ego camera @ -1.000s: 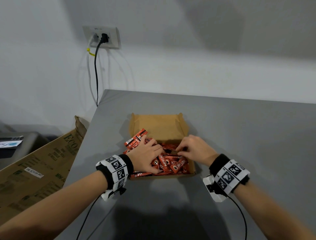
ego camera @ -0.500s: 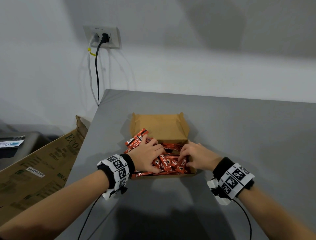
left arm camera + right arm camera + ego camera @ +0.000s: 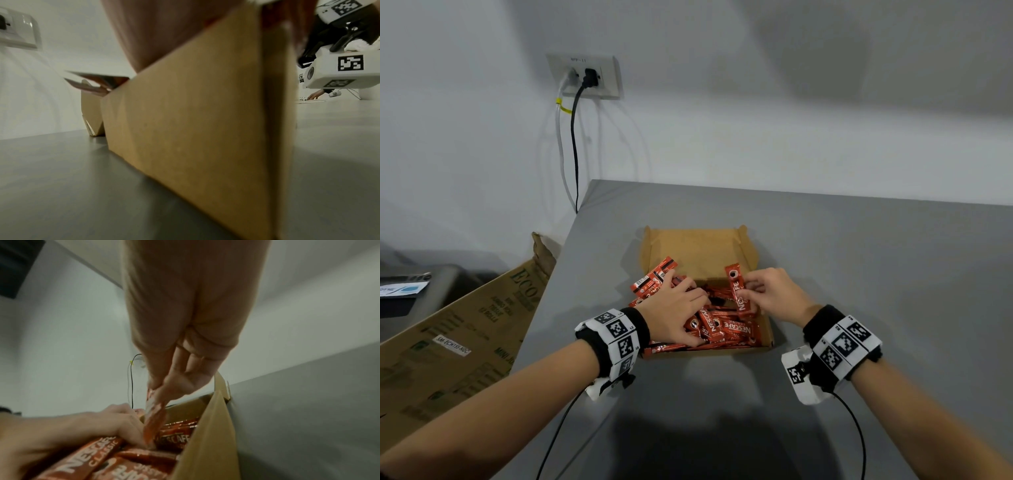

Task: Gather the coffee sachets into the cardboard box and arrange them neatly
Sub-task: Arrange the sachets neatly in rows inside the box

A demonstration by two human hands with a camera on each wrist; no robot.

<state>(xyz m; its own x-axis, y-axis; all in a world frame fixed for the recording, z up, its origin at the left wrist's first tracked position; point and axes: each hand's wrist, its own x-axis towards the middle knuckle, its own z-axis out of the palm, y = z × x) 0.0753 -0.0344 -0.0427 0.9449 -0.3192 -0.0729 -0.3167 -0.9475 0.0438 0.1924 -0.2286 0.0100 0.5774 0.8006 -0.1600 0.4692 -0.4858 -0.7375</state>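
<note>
Nearest the person, both forearms reach in over the grey desk (image 3: pixel 859 274), each wrist wearing a black band with black-and-white coded markers and a trailing cable. The cardboard box (image 3: pixel 698 246) sits open on the desk just beyond the wrists, its lid flap folded back on the far side; the left wrist view shows only its plain outer wall (image 3: pixel 205 129) standing on the desk surface. The coffee sachets (image 3: pixel 726 330), red with white lettering, lie in a loose, overlapping heap inside the near half of the box, not in rows. The left hand (image 3: pixel 676 308) lies on top of the heap at the box's left side, fingers spread and only slightly bent, pressing down on the packets; a few sachets stick out past its fingertips over the left wall. The right hand (image 3: pixel 774 294) is over the box's right side, its grip pinching one sachet (image 3: pixel 738 291) between thumb and fingertips, the packet held roughly on end above the heap; the right wrist view confirms the pinch (image 3: pixel 156 402). Off the desk's left edge a large printed carton (image 3: pixel 465 325) leans. On the far wall a socket plate (image 3: pixel 585 77) carries a black plug and a white one, their cables hanging down.
</note>
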